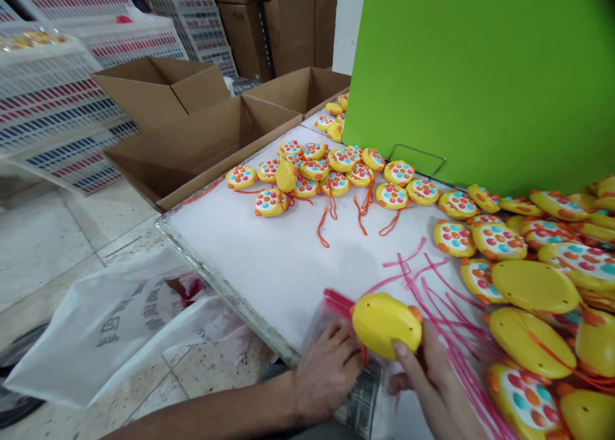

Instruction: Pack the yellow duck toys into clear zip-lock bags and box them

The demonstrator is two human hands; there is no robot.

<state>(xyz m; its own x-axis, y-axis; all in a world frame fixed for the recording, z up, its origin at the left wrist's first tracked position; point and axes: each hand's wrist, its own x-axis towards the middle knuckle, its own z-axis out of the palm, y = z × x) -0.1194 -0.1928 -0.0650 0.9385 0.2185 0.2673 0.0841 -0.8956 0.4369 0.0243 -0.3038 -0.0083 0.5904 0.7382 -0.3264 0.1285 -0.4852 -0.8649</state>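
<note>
My right hand [435,379] grips a yellow turtle-shaped toy [387,325] with orange feet, thumb on its plain underside. Just left of it, my left hand [329,369] is closed, its fingers curled over a clear zip bag [319,321] with a pink closure strip. A bit of orange cord [365,355] shows by the left fingertips; what they pinch is hidden. The bag's lower part, with dark print, hangs below the hands at the table edge.
Many similar toys [535,286] are piled at the right, and another group [314,169] lies farther back. Pink strips [444,325] are scattered on the white table [269,260]. A green board [471,75] stands behind. Open cartons [206,152] and a white sack [129,312] are left.
</note>
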